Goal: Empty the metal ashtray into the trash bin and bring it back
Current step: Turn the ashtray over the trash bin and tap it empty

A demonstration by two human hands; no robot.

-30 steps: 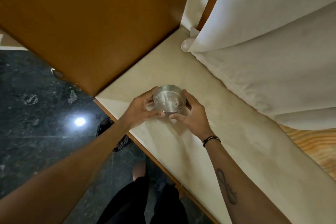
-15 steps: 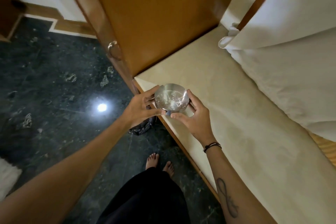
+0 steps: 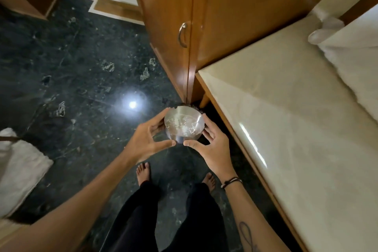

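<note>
Underfoot lies dark green marble floor (image 3: 67, 71), with a wooden wardrobe (image 3: 235, 16) ahead and a cream counter (image 3: 296, 129) at your right. Since a moment ago the metal ashtray (image 3: 184, 124) has left the counter; your left hand (image 3: 146, 141) and right hand (image 3: 214, 149) cup it above the floor, mouth tilted toward you.

Dark object (image 3: 196, 107) behind ashtray (image 3: 184, 124) mostly hidden

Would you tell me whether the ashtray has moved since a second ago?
Yes: the ashtray has left the cream ledge and is now held over the dark floor.
</note>
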